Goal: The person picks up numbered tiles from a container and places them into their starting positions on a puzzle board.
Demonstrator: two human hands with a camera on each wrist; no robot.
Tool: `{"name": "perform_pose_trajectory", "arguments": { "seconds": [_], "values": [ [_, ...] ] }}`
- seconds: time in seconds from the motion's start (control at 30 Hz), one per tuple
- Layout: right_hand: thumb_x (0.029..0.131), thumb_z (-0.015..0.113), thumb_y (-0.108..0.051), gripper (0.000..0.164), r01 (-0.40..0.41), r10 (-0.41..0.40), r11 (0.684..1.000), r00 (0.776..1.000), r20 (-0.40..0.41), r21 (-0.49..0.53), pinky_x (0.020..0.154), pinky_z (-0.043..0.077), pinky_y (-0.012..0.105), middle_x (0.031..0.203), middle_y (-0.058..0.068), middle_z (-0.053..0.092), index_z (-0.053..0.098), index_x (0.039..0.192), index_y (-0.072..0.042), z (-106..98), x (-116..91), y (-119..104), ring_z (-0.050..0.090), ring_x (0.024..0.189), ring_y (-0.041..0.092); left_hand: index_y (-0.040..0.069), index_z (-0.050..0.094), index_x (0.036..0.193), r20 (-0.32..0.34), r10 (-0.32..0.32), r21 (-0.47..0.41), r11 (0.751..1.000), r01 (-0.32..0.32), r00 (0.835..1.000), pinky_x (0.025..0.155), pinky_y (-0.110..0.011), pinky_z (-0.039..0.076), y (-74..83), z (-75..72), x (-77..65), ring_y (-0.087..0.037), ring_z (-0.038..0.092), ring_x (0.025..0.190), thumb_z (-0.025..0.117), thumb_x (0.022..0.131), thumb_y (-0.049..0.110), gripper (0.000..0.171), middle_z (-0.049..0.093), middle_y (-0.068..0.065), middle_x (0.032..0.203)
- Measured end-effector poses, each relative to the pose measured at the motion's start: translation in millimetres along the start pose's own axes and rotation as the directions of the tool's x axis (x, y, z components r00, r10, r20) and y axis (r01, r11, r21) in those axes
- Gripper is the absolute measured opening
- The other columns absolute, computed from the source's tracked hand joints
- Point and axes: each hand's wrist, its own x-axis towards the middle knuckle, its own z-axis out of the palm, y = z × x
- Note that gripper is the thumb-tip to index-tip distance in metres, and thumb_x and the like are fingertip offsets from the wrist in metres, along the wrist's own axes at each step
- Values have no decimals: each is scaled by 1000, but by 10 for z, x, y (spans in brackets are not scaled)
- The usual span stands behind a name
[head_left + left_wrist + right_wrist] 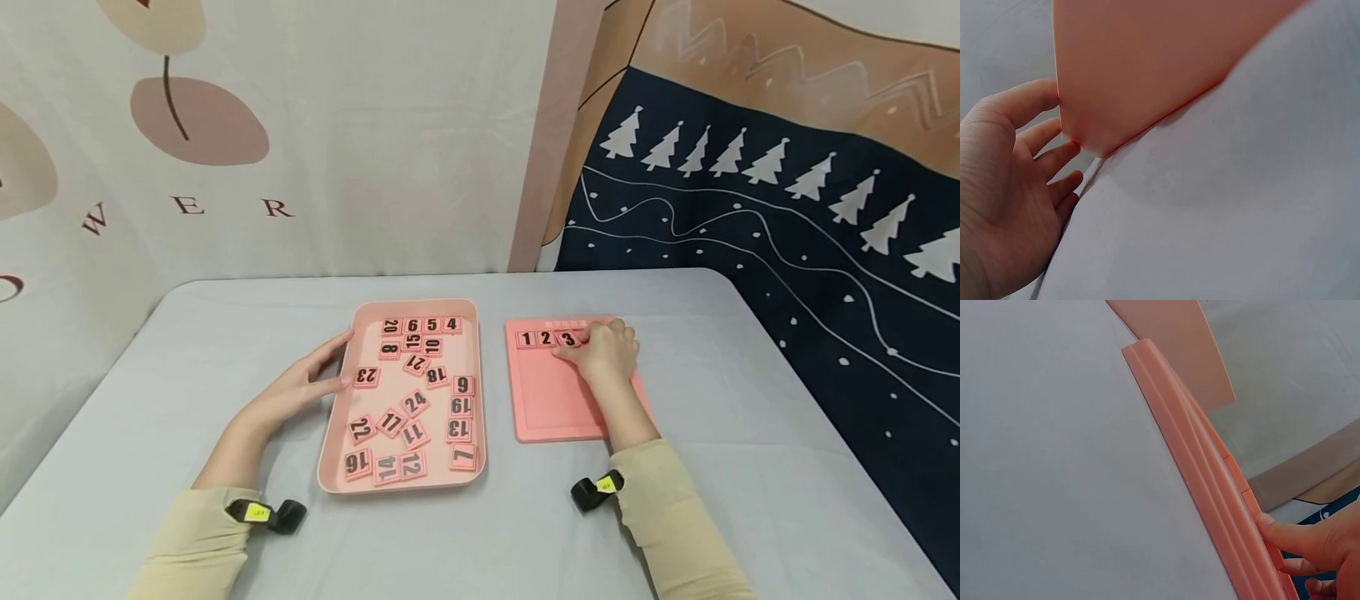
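Observation:
A pink tray (pixel 480 400) full of loose number tiles lies in the middle of the table. My left hand (pixel 296 387) touches its left side with fairly straight fingers; the left wrist view shows the fingertips (pixel 1054 94) against the tray wall. Right of the tray lies a pink number puzzle board (pixel 555 396), with the number 1 tile (pixel 527 338) and number 2 tile (pixel 547 338) in its top row. Beside them my right hand (pixel 611 354) pinches the number 3 tile (pixel 568 339) between thumb and finger at the board. The hand hides the board's upper right part.
Inside the tray, several tiles lie at different angles, among them a number 24 tile (pixel 415 403) and a number 7 tile (pixel 463 457). A pale cloth covers the table (pixel 420 550). Printed curtains (pixel 405 167) hang behind and to the right.

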Motion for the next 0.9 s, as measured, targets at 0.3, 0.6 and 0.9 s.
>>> {"name": "perform_pose_trajectory", "arguments": {
  "seconds": [0.3, 0.6, 0.9],
  "values": [
    [74, 82, -37, 40, 18, -18, 1000, 1000, 16, 6, 90, 36, 50, 107, 19, 53, 70, 93, -4, -46, -7, -18, 44, 100, 37, 13, 21, 154, 2, 10, -4, 1000, -10, 1000, 112, -57, 5, 0, -8, -3, -36, 9, 143, 64, 91, 17, 76, 14, -15, 158],
    [74, 82, -38, 40, 22, -22, 1000, 1000, 21, 17, 88, 36, 49, 102, 17, 52, 68, 90, -5, -22, 27, -25, 43, 98, 35, 12, 21, 154, 1, 12, -4, 1000, -12, 1000, 112, -58, 6, -5, 0, -5, -37, 9, 143, 64, 91, 16, 76, 15, -16, 157],
    [72, 83, -41, 45, 32, -32, 999, 999, 28, 15, 89, 36, 50, 103, 18, 52, 67, 93, -4, -9, 47, -6, 43, 100, 36, 13, 21, 154, -5, 15, 0, 1000, -15, 1000, 112, -58, 6, 8, 0, -9, -37, 10, 143, 64, 91, 16, 76, 15, -15, 157]
  ]
}}
